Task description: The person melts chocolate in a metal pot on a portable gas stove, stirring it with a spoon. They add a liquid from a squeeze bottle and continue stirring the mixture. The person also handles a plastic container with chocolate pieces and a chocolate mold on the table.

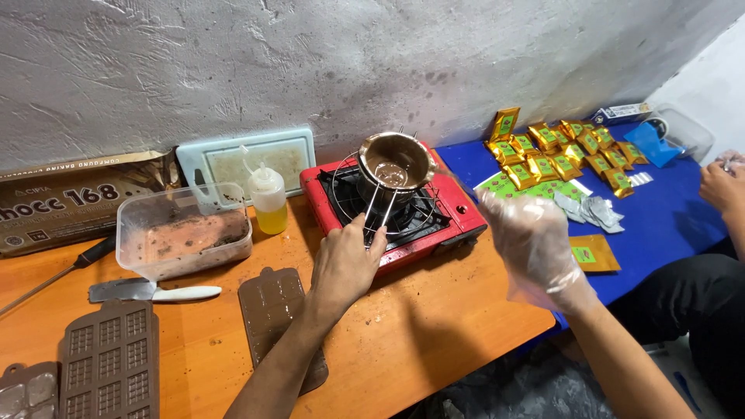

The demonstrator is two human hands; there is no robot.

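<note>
One view only, from the head camera, looking down on an orange wooden counter point(434, 341) against a rough grey plaster wall.

Centre: small steel melting pot point(393, 161) with glossy brown liquid in its bottom, perched on the wire grid of a red portable gas stove point(403, 213). Left hand point(345, 264), bare, grip clenched round the pot's thin wire handle at 6 o'clock of the pot. Right hand point(535, 244) at 3 o'clock of the stove, wrapped in a thin clear plastic glove, fingers loosely spread, grip released and holding nothing, blurred.

Judged from this: contents already melted to a liquid; brown moulds point(112, 357) at 8 o'clock look unfilled, grid cells dry and matte, so pouring seemingly not yet done.

At 9 o'clock of the stove: clear plastic tub point(182, 233) with brown crumbs, soft squeeze bottle point(268, 200) of yellow liquid, pale cutting board point(248, 159) leaning on the wall, white-handled scraper point(151, 292).

At 2 o'clock: blue cloth point(667, 217) strewn with shiny gold and green foil packets point(566, 151). Another person's hand point(722, 186) at the far right edge.
</note>
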